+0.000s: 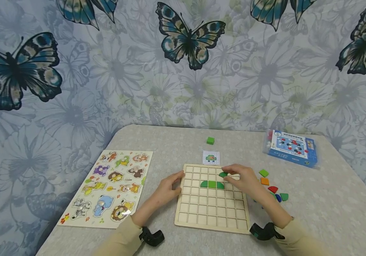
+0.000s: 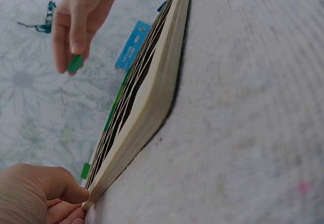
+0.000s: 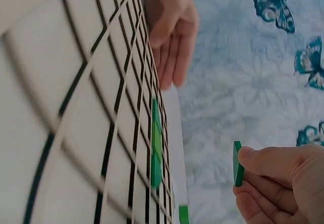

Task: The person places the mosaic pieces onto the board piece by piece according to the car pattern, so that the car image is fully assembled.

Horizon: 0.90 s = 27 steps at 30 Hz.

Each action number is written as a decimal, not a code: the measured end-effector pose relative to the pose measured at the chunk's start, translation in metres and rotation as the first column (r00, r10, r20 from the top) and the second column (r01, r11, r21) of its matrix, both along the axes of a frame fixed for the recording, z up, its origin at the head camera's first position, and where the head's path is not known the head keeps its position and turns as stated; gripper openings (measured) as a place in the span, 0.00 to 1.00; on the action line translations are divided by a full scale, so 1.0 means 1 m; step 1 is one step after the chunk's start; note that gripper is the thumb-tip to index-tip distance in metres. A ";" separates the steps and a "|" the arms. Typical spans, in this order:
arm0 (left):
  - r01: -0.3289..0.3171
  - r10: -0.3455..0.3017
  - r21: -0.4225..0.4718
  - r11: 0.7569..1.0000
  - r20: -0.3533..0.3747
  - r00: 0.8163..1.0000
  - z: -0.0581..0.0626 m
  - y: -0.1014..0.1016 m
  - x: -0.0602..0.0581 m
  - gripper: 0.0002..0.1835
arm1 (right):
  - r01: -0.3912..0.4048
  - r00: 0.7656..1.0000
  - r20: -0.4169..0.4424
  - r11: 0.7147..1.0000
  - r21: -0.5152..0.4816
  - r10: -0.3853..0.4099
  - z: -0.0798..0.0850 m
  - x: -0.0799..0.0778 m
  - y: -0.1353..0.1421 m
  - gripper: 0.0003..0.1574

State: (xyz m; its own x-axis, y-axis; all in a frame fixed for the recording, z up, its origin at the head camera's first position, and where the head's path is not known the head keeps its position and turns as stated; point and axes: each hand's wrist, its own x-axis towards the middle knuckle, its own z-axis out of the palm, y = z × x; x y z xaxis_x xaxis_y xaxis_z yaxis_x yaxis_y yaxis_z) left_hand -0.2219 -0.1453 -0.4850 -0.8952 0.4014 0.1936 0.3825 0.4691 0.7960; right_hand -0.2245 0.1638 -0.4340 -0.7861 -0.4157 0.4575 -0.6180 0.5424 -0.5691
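Note:
A wooden grid board lies in front of me. My left hand touches its left edge with the thumb and fingertips; in the right wrist view those fingers look straight. Between thumb and fingers, my right hand pinches a dark green curved-edge piece above the board's upper right part. Three green pieces form a row on the grid: a light green square with a dark green quarter-circle on one side and another quarter-circle on the other. Behind the board is a small pattern card.
Loose pieces lie right of the board, among them an orange square, a red piece and a green square. Green blocks sit behind the card. An animal puzzle board is at left, a blue box at back right.

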 end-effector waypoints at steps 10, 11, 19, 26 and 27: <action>0.012 -0.012 0.011 1.000 -0.016 1.000 -0.001 0.001 0.000 0.33 | -0.128 0.990 0.057 0.991 -0.025 0.129 -0.005 -0.001 -0.050 0.19; 0.014 -0.014 0.012 1.000 -0.018 1.000 -0.001 0.000 0.000 0.33 | -0.135 0.989 0.061 0.991 -0.022 0.136 -0.006 -0.001 -0.054 0.19; 0.019 -0.018 0.008 1.000 -0.024 1.000 -0.002 -0.001 -0.001 0.33 | -0.201 0.977 0.066 0.979 -0.028 0.202 -0.015 0.000 -0.074 0.18; 0.018 -0.017 0.013 1.000 -0.029 0.999 -0.003 -0.002 -0.001 0.33 | -0.220 0.958 0.177 0.974 -0.043 0.225 -0.032 0.000 -0.078 0.18; 0.016 -0.016 0.011 1.000 -0.028 0.999 -0.003 -0.002 -0.001 0.33 | -0.226 0.956 0.184 0.973 -0.039 0.229 -0.034 0.000 -0.078 0.18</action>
